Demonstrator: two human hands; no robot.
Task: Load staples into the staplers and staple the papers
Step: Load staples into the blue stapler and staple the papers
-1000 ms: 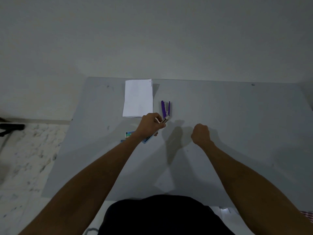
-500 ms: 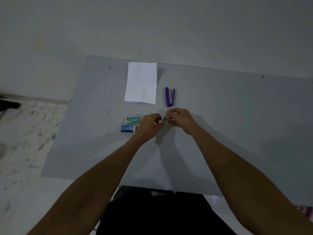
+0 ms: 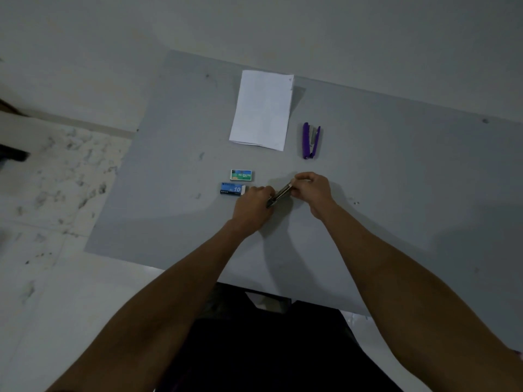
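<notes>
Our left hand (image 3: 252,207) grips the silver stapler (image 3: 281,194), right hand (image 3: 311,190) pinches its far end; we should pry it open gently.

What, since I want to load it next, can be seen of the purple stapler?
The purple stapler lies on the grey table, just right of the white paper and apart from it. Two purple arms, plastic by the look, join at the near end and spread apart toward the far end, with a grey metal strip between them, so it looks open. Only the table touches it.
</notes>
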